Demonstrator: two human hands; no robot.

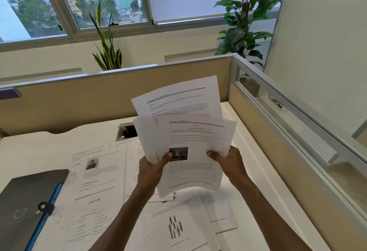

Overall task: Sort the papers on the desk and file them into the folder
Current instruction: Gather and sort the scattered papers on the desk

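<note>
Both hands hold a fanned bundle of printed sheets [190, 131] upright above the white desk [258, 161]. My left hand [152, 168] pinches the bundle's lower left, thumb beside a small dark photo on the front sheet. My right hand [226, 160] grips its right edge. Several more printed papers [99, 181] lie spread flat on the desk below, one with a portrait photo, another [174, 227] with a drawing of small figures. A dark grey folder [25, 203] with a blue spine and a button clasp lies shut at the desk's left front.
A tan cubicle partition [99, 95] runs along the back of the desk and a glass-topped one [297, 131] along the right. A rectangular cable opening [127, 132] sits in the desk near the back. Potted plants [246, 22] stand behind the partitions under windows.
</note>
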